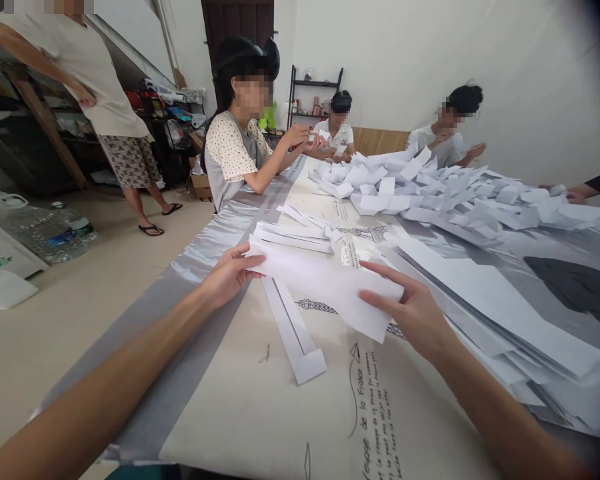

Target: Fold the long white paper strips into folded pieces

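Head view, one frame.

Item held: white paper sheet (325,283), centre of frame. Plain, unprinted, long and narrow, slanting from upper left down to lower right; lower right corner lifted clear of the table. It appears folded along its length, though the fold itself cannot be made out.

Left hand (227,275), centre left: fingers closed on the sheet's upper left end, thumb on top.

Right hand (413,310), centre right: fingers and thumb pinching the sheet's lower right end, index finger laid along the top edge.

Beneath the sheet: folded paper strip (294,332), white, flat on the table, running toward the lower centre, its near end squared off.

Support: table (260,413), covered in a pale printed cloth with line drawings and text, silver-grey border at left.

Right of frame: stack of flat sheets (505,307), fanned, just beside the right hand.

Upper centre to upper right: heap of folded papers (430,193).

Upper left: seated person in a dotted top (233,157), hands raised over the table; standing person (105,87) behind.
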Available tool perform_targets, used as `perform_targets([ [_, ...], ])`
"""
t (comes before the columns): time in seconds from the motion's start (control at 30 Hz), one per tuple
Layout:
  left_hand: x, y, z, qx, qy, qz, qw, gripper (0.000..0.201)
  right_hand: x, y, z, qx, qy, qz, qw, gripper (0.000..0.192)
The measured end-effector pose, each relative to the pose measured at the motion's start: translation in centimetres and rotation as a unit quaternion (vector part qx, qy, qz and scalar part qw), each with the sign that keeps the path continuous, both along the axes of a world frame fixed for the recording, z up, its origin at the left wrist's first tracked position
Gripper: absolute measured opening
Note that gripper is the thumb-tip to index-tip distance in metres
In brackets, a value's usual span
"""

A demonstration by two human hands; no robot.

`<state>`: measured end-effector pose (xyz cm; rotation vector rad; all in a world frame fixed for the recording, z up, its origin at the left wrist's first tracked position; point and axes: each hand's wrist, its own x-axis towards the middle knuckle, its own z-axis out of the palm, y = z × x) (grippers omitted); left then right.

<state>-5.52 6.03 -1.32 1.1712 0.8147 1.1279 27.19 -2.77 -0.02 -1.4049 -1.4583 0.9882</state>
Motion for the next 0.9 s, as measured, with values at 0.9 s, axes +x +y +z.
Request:
perform_targets([
  [0.9, -0.4, -0.5, 0.4, -0.042, 0.064, -0.101, 0.992, 0.023, 3.2, 1.0, -0.3, -0.133, 0.087, 0.074, 0.984, 0.037],
])
